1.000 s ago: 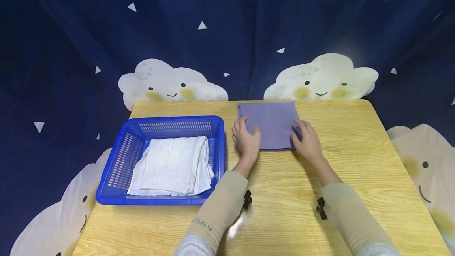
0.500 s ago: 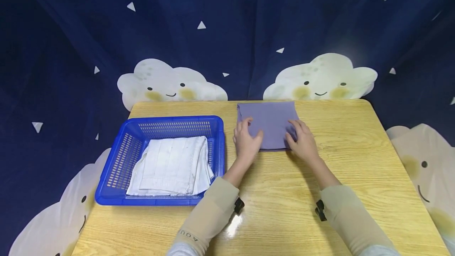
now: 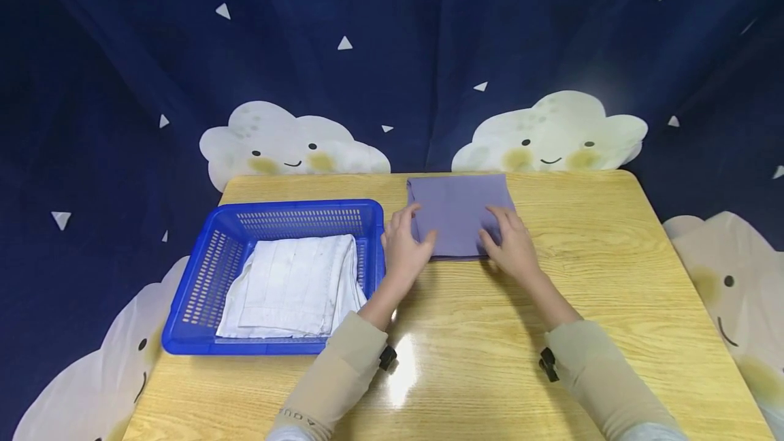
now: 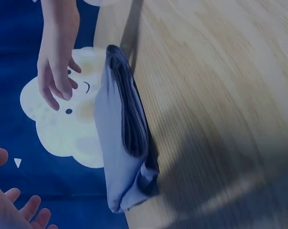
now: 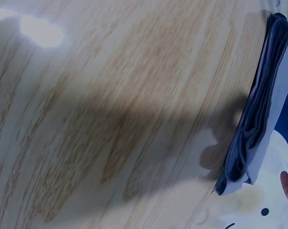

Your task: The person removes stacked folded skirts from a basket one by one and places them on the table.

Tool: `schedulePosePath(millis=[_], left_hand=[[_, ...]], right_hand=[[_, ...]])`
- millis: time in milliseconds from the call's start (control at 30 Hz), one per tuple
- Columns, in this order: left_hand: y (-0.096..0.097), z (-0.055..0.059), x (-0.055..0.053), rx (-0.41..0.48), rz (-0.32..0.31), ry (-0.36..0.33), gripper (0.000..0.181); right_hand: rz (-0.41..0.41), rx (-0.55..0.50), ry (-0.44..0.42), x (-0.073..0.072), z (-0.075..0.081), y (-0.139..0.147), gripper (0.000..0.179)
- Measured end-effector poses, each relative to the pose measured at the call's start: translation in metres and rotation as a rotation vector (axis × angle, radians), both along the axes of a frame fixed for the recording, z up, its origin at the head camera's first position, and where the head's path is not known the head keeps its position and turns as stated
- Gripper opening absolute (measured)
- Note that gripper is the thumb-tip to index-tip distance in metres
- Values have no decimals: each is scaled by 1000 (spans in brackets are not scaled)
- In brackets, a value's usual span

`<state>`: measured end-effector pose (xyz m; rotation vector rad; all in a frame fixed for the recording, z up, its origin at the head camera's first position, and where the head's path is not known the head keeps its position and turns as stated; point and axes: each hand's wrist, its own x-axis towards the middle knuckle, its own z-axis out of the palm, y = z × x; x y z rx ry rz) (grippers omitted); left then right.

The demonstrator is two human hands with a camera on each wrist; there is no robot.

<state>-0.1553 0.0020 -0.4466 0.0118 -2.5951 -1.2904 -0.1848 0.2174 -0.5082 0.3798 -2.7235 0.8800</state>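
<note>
Head view: a folded purple cloth point(image 3: 459, 213) lies at the table's point(image 3: 465, 339) far edge, right of a blue basket point(image 3: 257, 347). My left hand point(image 3: 407, 250) and right hand point(image 3: 516, 247) flank it, fingers loosely bent, gripping nothing. Left wrist view: both hands sit apart from its stacked layers; it looks light and soft. Right wrist view: loose folds, probably best held at both sides, all layers together.

Behind a pale wood-grain desk point(image 3: 465, 346), we see a navy curtain point(image 3: 392, 12) printed with smiling clouds point(image 3: 554, 129) and white triangles point(image 3: 345, 43), its shadowed edges apparently pleated.
</note>
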Motion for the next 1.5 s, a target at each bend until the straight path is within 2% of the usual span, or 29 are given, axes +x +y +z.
schedulePosePath(millis=[200,367,833,1300,1500], left_hand=[[-19,-1,2,-46,-11,40,50],[-35,-1,2,-49,-1,73,49],[-71,-3,4,-63,10,91,49],[-103,-5,10,-93,48,43,51],[-116,-5,11,-104,68,44,50]], right_hand=[[17,-28,46,3,4,-11,52],[45,-38,37,5,6,-21,52],[113,-81,35,6,15,-50,53],[158,-112,26,12,18,-77,53],[178,-119,13,17,19,-90,53]])
